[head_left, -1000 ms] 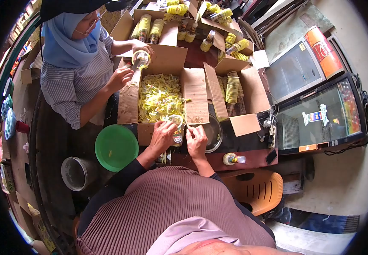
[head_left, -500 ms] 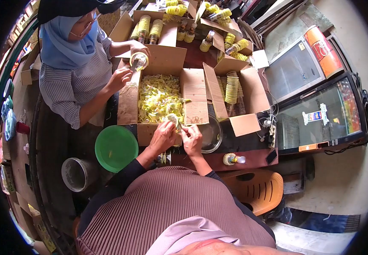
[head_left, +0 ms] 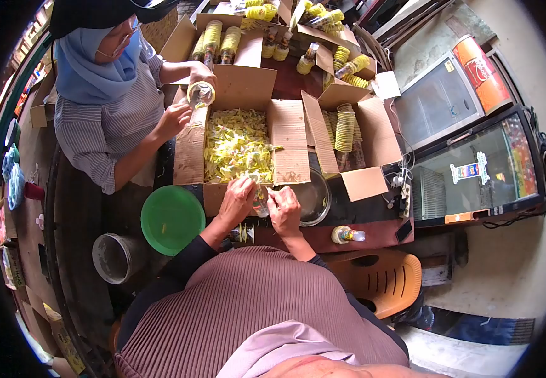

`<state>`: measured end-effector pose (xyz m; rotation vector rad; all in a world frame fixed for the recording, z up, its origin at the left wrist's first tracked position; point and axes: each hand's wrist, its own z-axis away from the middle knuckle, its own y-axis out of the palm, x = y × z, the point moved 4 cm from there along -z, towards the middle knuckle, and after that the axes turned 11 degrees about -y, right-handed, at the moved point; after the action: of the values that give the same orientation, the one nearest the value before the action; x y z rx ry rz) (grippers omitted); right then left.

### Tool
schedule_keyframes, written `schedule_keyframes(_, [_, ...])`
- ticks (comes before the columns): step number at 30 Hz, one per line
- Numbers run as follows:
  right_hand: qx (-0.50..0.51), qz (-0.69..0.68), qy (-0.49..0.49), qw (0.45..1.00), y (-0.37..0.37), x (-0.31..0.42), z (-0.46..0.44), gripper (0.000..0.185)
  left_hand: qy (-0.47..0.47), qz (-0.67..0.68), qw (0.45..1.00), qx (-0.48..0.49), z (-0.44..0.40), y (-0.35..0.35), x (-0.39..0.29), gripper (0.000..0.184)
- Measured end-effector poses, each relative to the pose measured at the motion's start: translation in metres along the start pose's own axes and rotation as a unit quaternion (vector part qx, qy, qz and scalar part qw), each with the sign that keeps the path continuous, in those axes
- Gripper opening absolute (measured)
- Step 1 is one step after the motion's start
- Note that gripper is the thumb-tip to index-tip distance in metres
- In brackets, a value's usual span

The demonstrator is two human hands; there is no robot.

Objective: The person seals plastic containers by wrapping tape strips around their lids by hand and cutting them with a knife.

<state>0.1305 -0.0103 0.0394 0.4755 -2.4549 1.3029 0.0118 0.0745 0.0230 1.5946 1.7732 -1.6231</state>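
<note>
At the front edge of a cardboard box [head_left: 189,151], my left hand [head_left: 238,200] is closed round a clear plastic cup [head_left: 261,203]. My right hand [head_left: 284,210] is pinched beside the cup's right side; what its fingers hold is too small to make out. Yellow and white strips [head_left: 238,148] fill the box just beyond both hands. A round metal bowl [head_left: 316,201] lies to the right of my right hand, partly under a box flap.
Across the table at the left, another person [head_left: 106,120] holds a cup. A green basin [head_left: 172,220] and a grey bucket [head_left: 112,258] are at left. Boxes of stacked yellow-rimmed cups [head_left: 344,135] stand at right and back. A lone cup stack [head_left: 347,235] lies near an orange chair [head_left: 383,283].
The cup in my left hand has tilted, and my right hand has shifted slightly left and down. The other person's cup has moved a little left and turned.
</note>
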Motion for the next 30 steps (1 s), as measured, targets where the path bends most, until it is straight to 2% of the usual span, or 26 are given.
schedule_keyframes(3, [0.003,0.003,0.007,1.0,0.006,-0.009,-0.001,0.013,0.009,0.006,1.0,0.025,0.006,0.007,-0.002,0.006])
schedule_keyframes(5, [0.01,-0.046,0.084,0.995,0.009,-0.021,-0.002,0.01,0.046,0.011,0.998,0.038,0.01,0.01,-0.007,0.006])
schedule_keyframes(9, [-0.022,-0.109,0.147,0.983,0.006,-0.024,0.004,0.009,0.038,0.008,0.998,0.041,0.005,0.006,-0.005,0.001])
schedule_keyframes(13, [-0.021,-0.064,0.088,0.994,-0.004,-0.007,0.005,0.01,0.007,0.022,0.998,0.055,0.002,-0.001,-0.007,0.001])
schedule_keyframes(24, [0.014,0.033,0.016,0.999,0.011,-0.009,-0.005,0.014,-0.005,0.028,0.998,0.057,0.006,0.007,0.005,0.005])
schedule_keyframes(26, [0.006,0.035,0.006,0.999,0.013,-0.012,-0.009,0.013,0.026,0.029,0.998,0.058,0.007,0.006,-0.004,0.006])
schedule_keyframes(28, [0.056,0.089,0.053,0.993,0.018,-0.028,-0.009,0.011,0.067,0.02,0.996,0.063,0.01,0.007,-0.015,0.008])
schedule_keyframes(30, [0.021,0.034,0.11,0.993,0.021,-0.046,-0.01,0.007,0.061,0.026,0.996,0.056,0.007,0.001,-0.016,0.011])
